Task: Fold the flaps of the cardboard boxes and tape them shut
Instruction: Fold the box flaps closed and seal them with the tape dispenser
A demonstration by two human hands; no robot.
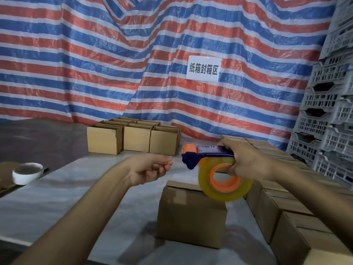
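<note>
A small brown cardboard box (pixel 191 215) stands on the white table in front of me, its top flaps folded down. Above it my right hand (pixel 246 159) grips a tape dispenser (pixel 208 153) with a blue and orange head and a roll of clear tape (pixel 225 180) on an orange core. My left hand (pixel 152 167) hovers just left of the dispenser's head, fingers curled with thumb against fingertips; whether a tape end is pinched there is not visible.
Several open-topped boxes (pixel 133 138) stand grouped at the table's far side. Rows of boxes (pixel 286 197) line the right. A white tape roll (pixel 27 173) lies at the left edge. Grey plastic crates (pixel 332 111) are stacked at the right, before a striped tarp (pixel 114 54).
</note>
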